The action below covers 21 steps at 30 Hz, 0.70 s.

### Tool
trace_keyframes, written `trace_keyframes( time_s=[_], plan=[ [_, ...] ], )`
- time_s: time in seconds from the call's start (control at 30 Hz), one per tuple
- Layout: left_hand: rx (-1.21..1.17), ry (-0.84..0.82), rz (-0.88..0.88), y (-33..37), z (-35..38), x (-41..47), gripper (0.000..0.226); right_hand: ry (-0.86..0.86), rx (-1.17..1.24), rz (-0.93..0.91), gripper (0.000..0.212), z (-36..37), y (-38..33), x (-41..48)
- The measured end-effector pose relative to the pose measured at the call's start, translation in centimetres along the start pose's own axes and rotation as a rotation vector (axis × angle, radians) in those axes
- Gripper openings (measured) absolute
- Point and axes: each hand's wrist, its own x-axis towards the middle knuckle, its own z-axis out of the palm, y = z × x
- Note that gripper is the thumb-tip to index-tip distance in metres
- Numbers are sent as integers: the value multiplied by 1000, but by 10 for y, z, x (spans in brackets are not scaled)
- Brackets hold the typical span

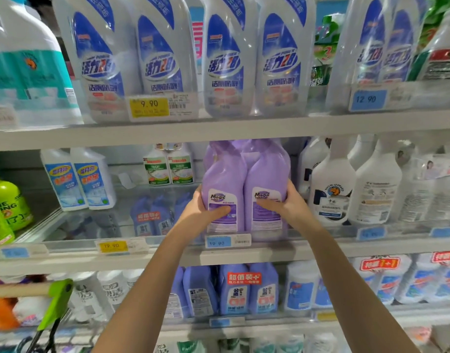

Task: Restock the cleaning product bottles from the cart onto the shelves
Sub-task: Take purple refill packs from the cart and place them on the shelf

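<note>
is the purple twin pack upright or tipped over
Upright: the purple twin pack has necks up and labels level, the left hand and right hand gripping its sides. Whether it rests on the shelf: cannot tell.

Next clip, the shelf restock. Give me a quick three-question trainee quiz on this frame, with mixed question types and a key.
1. True or false: the left hand and the right hand both grip the purple twin bottles at the middle shelf.
2. The blue price tag just below those bottles reads: A) 9.90 B) 19.90 C) 12.90
3. Fill in: the green cart handle shows at the lower ____ of the view.
Key: 1 true; 2 B; 3 left.
</note>
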Motion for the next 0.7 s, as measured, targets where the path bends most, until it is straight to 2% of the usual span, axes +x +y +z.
trace_keyframes(
  time_s=[0.13, 0.43, 0.57, 0.7],
  plan=[
    [49, 32, -12, 2, 3, 2, 43, -27, -32, 8, 85, -4, 5, 1],
    [17, 48, 44, 7, 20, 5, 37, -15, -56, 16, 84, -17, 4, 7],
    [19, 44, 54, 9, 27, 4, 39, -8, -56, 17, 73, -22, 3, 5],
    [10, 38, 61, 13, 37, 3, 33, 9, -83, 49, 70, -32, 1, 4]
  ],
)
